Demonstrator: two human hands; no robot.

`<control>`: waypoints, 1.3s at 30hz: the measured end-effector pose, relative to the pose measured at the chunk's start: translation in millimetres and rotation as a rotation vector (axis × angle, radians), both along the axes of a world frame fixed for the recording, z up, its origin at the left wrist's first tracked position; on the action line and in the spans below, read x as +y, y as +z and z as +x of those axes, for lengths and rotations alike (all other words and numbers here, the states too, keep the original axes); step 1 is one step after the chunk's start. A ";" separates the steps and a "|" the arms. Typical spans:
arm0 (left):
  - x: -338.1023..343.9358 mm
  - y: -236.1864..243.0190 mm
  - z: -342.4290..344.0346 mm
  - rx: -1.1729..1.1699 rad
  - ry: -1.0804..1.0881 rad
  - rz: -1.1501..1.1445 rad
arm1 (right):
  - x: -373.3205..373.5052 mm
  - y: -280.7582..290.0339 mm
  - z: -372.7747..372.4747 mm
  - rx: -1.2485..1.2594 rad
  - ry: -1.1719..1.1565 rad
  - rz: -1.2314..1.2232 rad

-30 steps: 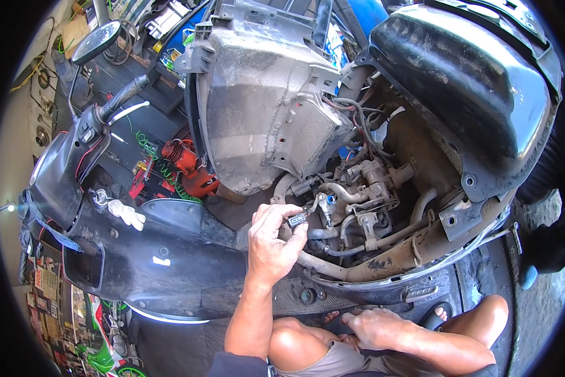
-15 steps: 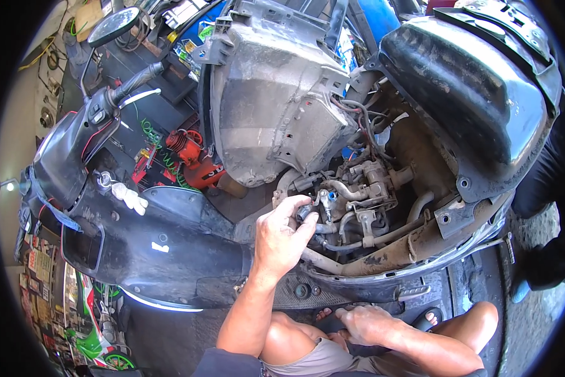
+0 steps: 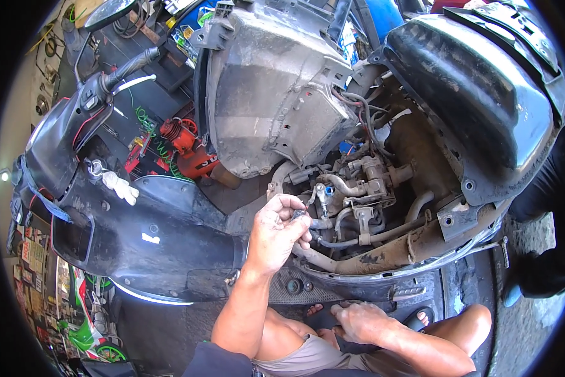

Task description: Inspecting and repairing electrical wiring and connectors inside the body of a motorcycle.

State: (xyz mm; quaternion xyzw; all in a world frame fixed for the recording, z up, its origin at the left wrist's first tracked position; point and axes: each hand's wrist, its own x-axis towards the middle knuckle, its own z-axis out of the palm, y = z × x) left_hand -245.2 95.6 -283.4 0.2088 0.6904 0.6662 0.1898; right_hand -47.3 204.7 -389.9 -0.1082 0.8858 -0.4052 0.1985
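Observation:
My left hand (image 3: 275, 235) pinches a small dark plug-like part (image 3: 298, 214) between thumb and fingers, beside the opened engine bay of a scooter. Just right of it stands a metal fitting (image 3: 321, 200) with a blue spot near its top, apart from my fingertips. Hoses and the grimy engine (image 3: 364, 182) lie beyond. Low in front of me, my right hand (image 3: 367, 323) is closed by my legs, its fingers curled; whatever they hold, if anything, is hidden.
A large dusty grey plastic housing (image 3: 270, 88) rises behind the engine. The black tail panel (image 3: 458, 94) is at the right, and the tube frame (image 3: 383, 254) runs along the near side. A red compressor (image 3: 191, 157) stands beyond the footboard. At the right edge is a person's dark-clothed leg (image 3: 543, 195).
My left hand has drawn slightly back from the fitting, with the small dark part in its fingers. My right hand stays low by my legs. The whole view has shifted a little.

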 end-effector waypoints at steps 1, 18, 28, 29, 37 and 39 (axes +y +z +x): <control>-2.2 -0.2 -2.0 -0.053 -0.027 0.031 | 0.2 1.4 -0.2 -0.010 -0.005 -0.002; -9.1 -13.8 -11.8 -0.285 -0.182 0.363 | -9.3 -15.0 -6.7 -0.132 0.036 0.085; -3.8 -11.7 -8.1 -0.443 -0.139 0.409 | -19.6 -14.2 -12.0 -0.114 0.028 0.069; -3.8 -11.8 -9.2 -0.440 -0.133 0.423 | -19.4 -13.9 -11.6 -0.121 0.021 0.079; -23.0 -5.5 -19.0 -0.373 -0.010 0.402 | -19.7 -17.6 -4.2 -0.155 0.040 0.067; -26.1 -2.6 -16.8 -0.209 0.017 0.123 | -20.7 -30.2 -6.1 -0.166 0.051 0.083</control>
